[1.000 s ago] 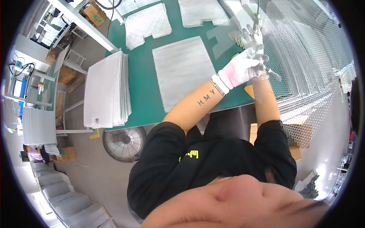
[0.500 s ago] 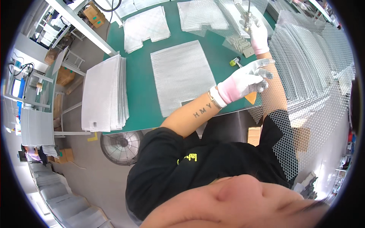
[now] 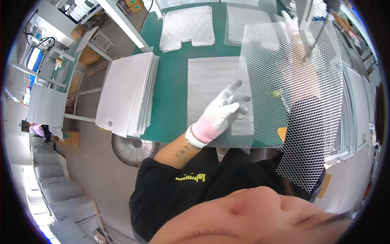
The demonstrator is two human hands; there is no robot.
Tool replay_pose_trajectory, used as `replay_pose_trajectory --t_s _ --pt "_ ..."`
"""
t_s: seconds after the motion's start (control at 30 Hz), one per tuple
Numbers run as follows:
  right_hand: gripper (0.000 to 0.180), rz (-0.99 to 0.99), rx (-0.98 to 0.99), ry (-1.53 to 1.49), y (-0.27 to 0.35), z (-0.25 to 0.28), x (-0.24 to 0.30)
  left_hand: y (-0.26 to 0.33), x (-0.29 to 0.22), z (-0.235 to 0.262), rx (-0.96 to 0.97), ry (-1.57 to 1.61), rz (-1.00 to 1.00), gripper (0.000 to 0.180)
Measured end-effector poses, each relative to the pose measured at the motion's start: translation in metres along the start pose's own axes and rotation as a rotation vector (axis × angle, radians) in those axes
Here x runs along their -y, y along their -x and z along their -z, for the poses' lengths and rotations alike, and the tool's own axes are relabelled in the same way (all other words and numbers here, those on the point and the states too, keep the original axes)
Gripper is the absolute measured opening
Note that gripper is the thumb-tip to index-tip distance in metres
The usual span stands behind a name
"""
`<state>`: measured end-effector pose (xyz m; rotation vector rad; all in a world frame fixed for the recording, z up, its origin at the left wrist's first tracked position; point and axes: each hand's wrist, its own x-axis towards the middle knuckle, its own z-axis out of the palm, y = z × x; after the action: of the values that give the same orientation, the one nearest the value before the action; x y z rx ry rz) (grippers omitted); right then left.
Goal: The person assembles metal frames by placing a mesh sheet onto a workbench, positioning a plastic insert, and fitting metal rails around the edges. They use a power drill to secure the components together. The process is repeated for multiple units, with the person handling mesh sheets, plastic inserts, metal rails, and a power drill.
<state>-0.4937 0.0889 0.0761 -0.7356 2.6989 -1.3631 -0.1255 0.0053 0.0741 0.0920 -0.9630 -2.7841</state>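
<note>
One left hand point(image 3: 216, 116), fingers point(image 3: 232, 88) spread near a mesh sheet point(image 3: 298, 107), right hand point(image 3: 288, 19), fingers' state unclear, cardboard boxes point(image 3: 88, 56), contents hidden

A grey floor point(image 3: 97, 162) is spread around the green-topped table point(image 3: 172, 89), and a round caged fan point(image 3: 134, 151) is placed at the table's near left corner. A white post point(image 3: 122, 26) is seen slanting up beside the table's far left edge. Farther left of the table, white metal frames point(image 3: 81, 118) are ranged, with cardboard boxes point(image 3: 88, 55) lodged among them. Beyond these, a pale wall surface point(image 3: 50, 20) and a bright, blue-edged panel point(image 3: 35, 59) are shown; whether window or screen cannot be told.
</note>
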Motion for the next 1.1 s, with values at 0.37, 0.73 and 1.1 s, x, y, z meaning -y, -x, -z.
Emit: replay_pose_trajectory --t_s 0.37,0.73,1.1 --pt "0.065 0.211 0.501 -0.556 0.125 0.058 -0.018 0.047 -0.021 0.04 -0.348 -0.389 -0.343 0.079" --pt "0.092 0.117 0.218 -0.112 0.291 -0.011 0.037 0.077 -0.014 0.081 -0.528 -1.869 -0.529 0.08" --pt "0.074 0.226 0.132 0.17 0.295 -0.054 -0.002 0.058 0.004 0.116 -0.575 -2.017 -0.174 0.083"
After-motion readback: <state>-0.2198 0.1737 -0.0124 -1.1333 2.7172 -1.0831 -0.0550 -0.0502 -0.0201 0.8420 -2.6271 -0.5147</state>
